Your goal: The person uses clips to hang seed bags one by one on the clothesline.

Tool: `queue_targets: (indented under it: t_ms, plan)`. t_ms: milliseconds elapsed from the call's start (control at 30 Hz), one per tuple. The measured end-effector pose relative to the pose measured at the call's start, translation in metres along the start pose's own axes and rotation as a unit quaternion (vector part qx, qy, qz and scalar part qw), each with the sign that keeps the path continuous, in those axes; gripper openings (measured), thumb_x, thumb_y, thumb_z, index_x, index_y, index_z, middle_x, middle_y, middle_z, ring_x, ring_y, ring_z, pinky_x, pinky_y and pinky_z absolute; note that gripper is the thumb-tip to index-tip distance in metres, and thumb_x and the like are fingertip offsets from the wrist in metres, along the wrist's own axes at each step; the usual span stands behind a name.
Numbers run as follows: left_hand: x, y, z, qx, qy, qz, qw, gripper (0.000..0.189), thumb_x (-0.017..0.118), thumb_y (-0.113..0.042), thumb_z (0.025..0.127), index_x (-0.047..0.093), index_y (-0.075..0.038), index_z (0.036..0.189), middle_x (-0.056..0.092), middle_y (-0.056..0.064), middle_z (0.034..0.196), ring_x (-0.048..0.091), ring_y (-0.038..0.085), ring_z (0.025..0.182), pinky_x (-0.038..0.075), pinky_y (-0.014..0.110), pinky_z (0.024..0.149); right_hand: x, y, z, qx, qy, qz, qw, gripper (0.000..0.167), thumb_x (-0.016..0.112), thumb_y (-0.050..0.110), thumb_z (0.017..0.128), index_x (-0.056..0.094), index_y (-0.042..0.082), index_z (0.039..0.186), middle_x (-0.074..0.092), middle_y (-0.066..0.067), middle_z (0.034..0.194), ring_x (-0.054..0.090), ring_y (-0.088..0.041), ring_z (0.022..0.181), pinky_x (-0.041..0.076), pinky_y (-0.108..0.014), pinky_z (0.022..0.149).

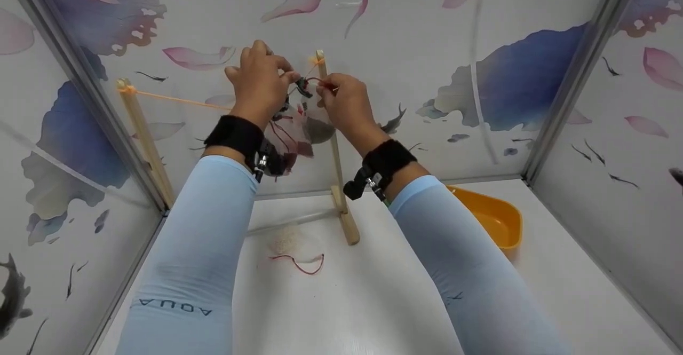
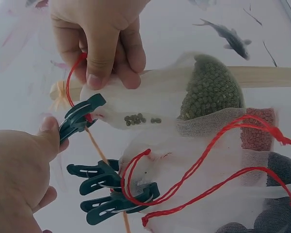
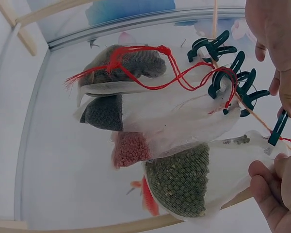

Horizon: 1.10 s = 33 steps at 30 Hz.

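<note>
My left hand (image 1: 261, 85) pinches a dark green clip (image 2: 80, 114) at the orange cord (image 2: 94, 144). Close by, my right hand (image 1: 347, 101) pinches the top of a white mesh drawstring bag (image 3: 228, 165) with green grains in its bottom. This bag's red drawstring (image 2: 69, 80) loops beside the right fingers. Other green clips (image 3: 211, 48) grip the cord farther along. From them hang several mesh bags, one with reddish grains (image 3: 131, 149) and one with dark grains (image 3: 104, 112). Red drawstrings (image 2: 211, 141) trail across them. In the head view my hands partly hide the bags.
The orange cord runs between a left wooden post (image 1: 144, 136) and a right wooden post (image 1: 336, 157) with a foot. On the white table lie a pale mesh bag (image 1: 285, 240) and a red string (image 1: 304, 270). A yellow tray (image 1: 509, 221) stands right, partly behind my sleeve.
</note>
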State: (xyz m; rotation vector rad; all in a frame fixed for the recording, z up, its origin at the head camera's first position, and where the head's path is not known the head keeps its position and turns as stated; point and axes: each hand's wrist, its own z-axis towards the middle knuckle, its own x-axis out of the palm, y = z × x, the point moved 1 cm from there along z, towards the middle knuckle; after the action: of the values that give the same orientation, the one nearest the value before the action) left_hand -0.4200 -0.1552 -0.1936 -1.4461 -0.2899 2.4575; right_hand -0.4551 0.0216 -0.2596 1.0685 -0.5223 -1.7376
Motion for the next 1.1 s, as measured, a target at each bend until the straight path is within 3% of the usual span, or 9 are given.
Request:
queue_targets:
  t_ms: [233,433,533,600,700,800,867,967,1100]
  plan:
    - [-0.001,-0.004,-0.003,0.006,0.041,0.008,0.9991,0.045,0.063,-0.047,0.117,0.072,-0.025,0.155,0.054,0.011,0.143,0.046,0.032,0.134,0.027,0.057,0.106,-0.001,-0.003,-0.001,0.014,0.006,0.028,0.9995,0.017,0.072,0.018,0.113,0.081,0.005,0.12,0.08,-0.019,0.119,0.081,-0.016,0.092,0.062,-0.024,0.077]
    - [-0.002,-0.001,-0.007,0.014,0.064,-0.003,0.9978,0.054,0.06,-0.053,0.117,0.065,-0.023,0.162,0.05,0.011,0.157,0.042,0.033,0.148,0.029,0.063,0.114,0.0,-0.005,-0.002,0.018,0.016,0.017,0.9996,0.018,0.073,0.018,0.113,0.08,0.005,0.123,0.079,-0.011,0.119,0.081,-0.015,0.093,0.064,-0.025,0.081]
    - [0.001,0.002,-0.013,0.029,0.037,-0.016,0.9988,0.058,0.061,-0.055,0.116,0.064,-0.022,0.163,0.049,0.011,0.16,0.042,0.033,0.151,0.029,0.063,0.115,0.0,-0.008,-0.002,0.021,0.023,0.013,0.9994,0.019,0.073,0.016,0.114,0.08,0.003,0.125,0.078,-0.011,0.118,0.082,-0.017,0.093,0.064,-0.025,0.081]
    - [0.007,0.004,-0.02,0.053,-0.013,-0.031,0.998,0.055,0.063,-0.054,0.116,0.068,-0.02,0.159,0.053,0.012,0.156,0.045,0.034,0.147,0.031,0.062,0.113,0.0,-0.011,-0.005,0.023,0.027,0.015,0.9993,0.019,0.072,0.015,0.114,0.08,0.002,0.125,0.079,-0.013,0.118,0.082,-0.018,0.094,0.065,-0.026,0.08]
    - [0.021,0.007,-0.039,0.117,-0.118,-0.067,0.9838,0.043,0.066,-0.046,0.116,0.079,-0.013,0.141,0.061,0.014,0.138,0.053,0.035,0.134,0.038,0.059,0.108,0.0,-0.016,-0.011,0.019,0.031,0.029,0.9989,0.018,0.071,0.014,0.114,0.081,0.002,0.124,0.081,-0.016,0.117,0.083,-0.018,0.094,0.065,-0.026,0.079]
    - [0.041,0.009,-0.067,0.191,-0.209,-0.115,0.952,0.032,0.069,-0.034,0.115,0.084,-0.007,0.12,0.064,0.016,0.121,0.057,0.037,0.118,0.045,0.055,0.104,-0.001,-0.025,-0.022,0.017,0.03,0.038,0.9987,0.016,0.073,0.014,0.113,0.082,0.004,0.121,0.082,-0.016,0.115,0.082,-0.019,0.094,0.065,-0.025,0.078]
    - [0.055,0.009,-0.087,0.22,-0.242,-0.151,0.9327,0.026,0.072,-0.028,0.113,0.083,-0.005,0.111,0.064,0.016,0.115,0.057,0.037,0.113,0.049,0.052,0.102,-0.005,-0.034,-0.031,0.015,0.027,0.038,0.9988,0.015,0.074,0.015,0.112,0.082,0.005,0.12,0.082,-0.014,0.115,0.082,-0.022,0.096,0.064,-0.025,0.077]
    - [0.076,0.01,-0.122,0.222,-0.242,-0.205,0.9221,0.019,0.075,-0.022,0.109,0.082,-0.006,0.105,0.063,0.014,0.109,0.058,0.033,0.108,0.051,0.049,0.103,-0.012,-0.049,-0.05,0.014,0.027,0.026,0.9992,0.015,0.074,0.016,0.112,0.082,0.006,0.121,0.082,-0.011,0.115,0.082,-0.028,0.099,0.062,-0.026,0.076]
    - [0.104,0.017,-0.167,0.168,-0.173,-0.275,0.9309,0.013,0.077,-0.02,0.107,0.082,-0.008,0.104,0.063,0.01,0.109,0.058,0.027,0.108,0.049,0.044,0.103,-0.023,-0.073,-0.085,0.025,0.06,-0.005,0.9979,0.016,0.073,0.018,0.113,0.081,0.008,0.123,0.082,-0.011,0.115,0.082,-0.03,0.099,0.061,-0.029,0.077]
